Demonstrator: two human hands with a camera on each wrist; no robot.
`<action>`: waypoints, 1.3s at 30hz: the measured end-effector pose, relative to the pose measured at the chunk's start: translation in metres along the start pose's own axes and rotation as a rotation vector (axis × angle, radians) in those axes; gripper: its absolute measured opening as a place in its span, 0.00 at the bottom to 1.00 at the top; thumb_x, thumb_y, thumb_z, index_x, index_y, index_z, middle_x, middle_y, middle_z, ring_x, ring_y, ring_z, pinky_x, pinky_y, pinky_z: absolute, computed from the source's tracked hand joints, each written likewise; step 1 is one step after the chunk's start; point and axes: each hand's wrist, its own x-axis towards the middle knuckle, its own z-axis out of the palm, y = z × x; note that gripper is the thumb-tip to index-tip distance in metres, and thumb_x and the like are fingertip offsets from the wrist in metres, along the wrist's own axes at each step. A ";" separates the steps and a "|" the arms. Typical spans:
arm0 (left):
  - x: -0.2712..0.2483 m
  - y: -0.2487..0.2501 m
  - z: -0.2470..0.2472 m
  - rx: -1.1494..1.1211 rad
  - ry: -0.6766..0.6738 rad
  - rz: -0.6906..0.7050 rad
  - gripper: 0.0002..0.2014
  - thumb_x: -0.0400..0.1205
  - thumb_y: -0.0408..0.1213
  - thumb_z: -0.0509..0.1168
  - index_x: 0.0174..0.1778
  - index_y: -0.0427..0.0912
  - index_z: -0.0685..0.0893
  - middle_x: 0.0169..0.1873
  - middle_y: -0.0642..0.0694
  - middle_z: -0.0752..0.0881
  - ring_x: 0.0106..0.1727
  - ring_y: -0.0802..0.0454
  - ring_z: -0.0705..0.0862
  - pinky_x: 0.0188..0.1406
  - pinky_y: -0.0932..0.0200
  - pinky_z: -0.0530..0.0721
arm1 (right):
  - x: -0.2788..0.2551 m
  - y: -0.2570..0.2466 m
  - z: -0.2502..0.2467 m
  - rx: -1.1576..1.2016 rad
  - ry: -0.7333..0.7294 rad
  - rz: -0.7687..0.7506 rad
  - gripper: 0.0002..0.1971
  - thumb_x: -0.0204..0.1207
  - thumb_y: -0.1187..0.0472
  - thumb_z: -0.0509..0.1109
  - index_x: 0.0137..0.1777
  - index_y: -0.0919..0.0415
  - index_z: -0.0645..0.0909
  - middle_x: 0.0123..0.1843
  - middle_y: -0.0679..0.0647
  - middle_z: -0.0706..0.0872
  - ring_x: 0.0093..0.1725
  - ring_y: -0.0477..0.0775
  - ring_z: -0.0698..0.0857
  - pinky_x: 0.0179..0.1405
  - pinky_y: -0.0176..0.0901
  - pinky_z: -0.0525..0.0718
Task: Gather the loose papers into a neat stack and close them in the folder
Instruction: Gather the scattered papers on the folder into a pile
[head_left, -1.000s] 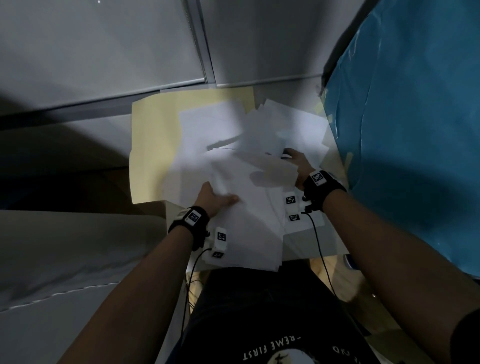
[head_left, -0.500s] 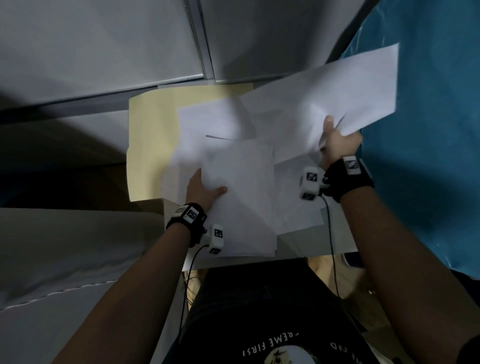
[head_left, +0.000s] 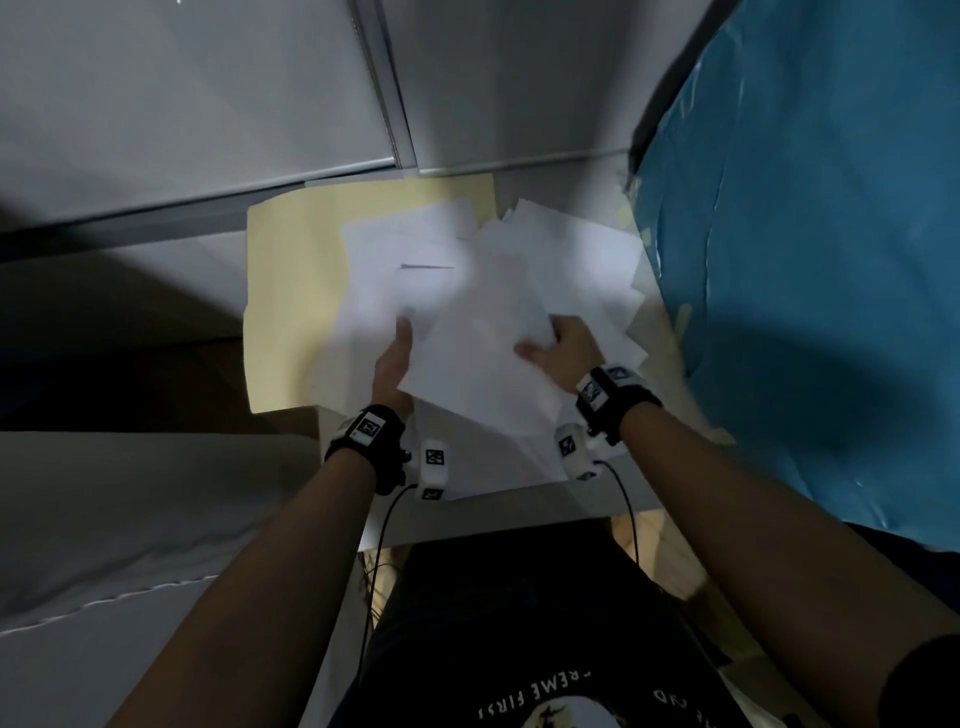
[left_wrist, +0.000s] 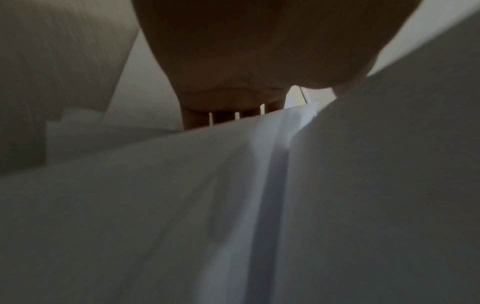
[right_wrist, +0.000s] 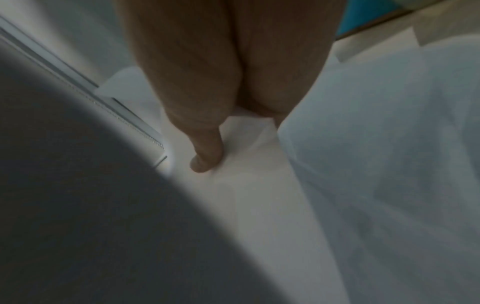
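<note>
An open yellow folder (head_left: 291, 291) lies on a small table, with several loose white papers (head_left: 488, 332) heaped unevenly over its right half. My left hand (head_left: 397, 358) grips the left edge of the top sheets, thumb on top and fingers hidden beneath them. My right hand (head_left: 563, 345) pinches the same bundle from the right, thumb pressed on the paper. In the left wrist view my left hand (left_wrist: 246, 61) reaches behind a raised sheet (left_wrist: 233, 205). The right wrist view shows my right hand's thumb (right_wrist: 205, 156) flat on the papers (right_wrist: 389, 144), the fingers hidden.
A blue plastic sheet (head_left: 805, 260) rises close along the right side. Grey wall panels (head_left: 208, 104) stand right behind the folder. The table's near edge (head_left: 519, 514) is just in front of my body. A pale covered surface (head_left: 130, 519) lies lower left.
My right hand had lifted sheets high to the right; it has now brought them down onto the heap's middle. My left hand has stayed at the left edge.
</note>
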 end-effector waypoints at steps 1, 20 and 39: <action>-0.002 0.002 0.001 -0.001 -0.019 -0.002 0.31 0.84 0.67 0.67 0.66 0.43 0.89 0.60 0.45 0.92 0.60 0.42 0.91 0.66 0.44 0.87 | -0.001 0.004 0.005 -0.026 -0.016 -0.006 0.18 0.76 0.52 0.82 0.59 0.63 0.90 0.53 0.57 0.93 0.48 0.55 0.90 0.47 0.43 0.84; -0.003 -0.028 -0.020 0.415 0.169 0.171 0.21 0.84 0.35 0.73 0.75 0.41 0.84 0.68 0.38 0.90 0.66 0.35 0.89 0.69 0.42 0.87 | 0.027 0.010 -0.028 -0.549 0.135 0.196 0.34 0.63 0.35 0.83 0.57 0.60 0.82 0.61 0.62 0.83 0.64 0.68 0.83 0.64 0.60 0.84; -0.013 -0.028 -0.008 0.417 0.124 0.181 0.18 0.85 0.37 0.72 0.72 0.44 0.85 0.65 0.40 0.91 0.63 0.37 0.89 0.67 0.38 0.88 | 0.029 -0.006 -0.007 -0.098 0.102 0.376 0.48 0.66 0.47 0.88 0.80 0.70 0.73 0.76 0.65 0.81 0.73 0.66 0.83 0.68 0.51 0.84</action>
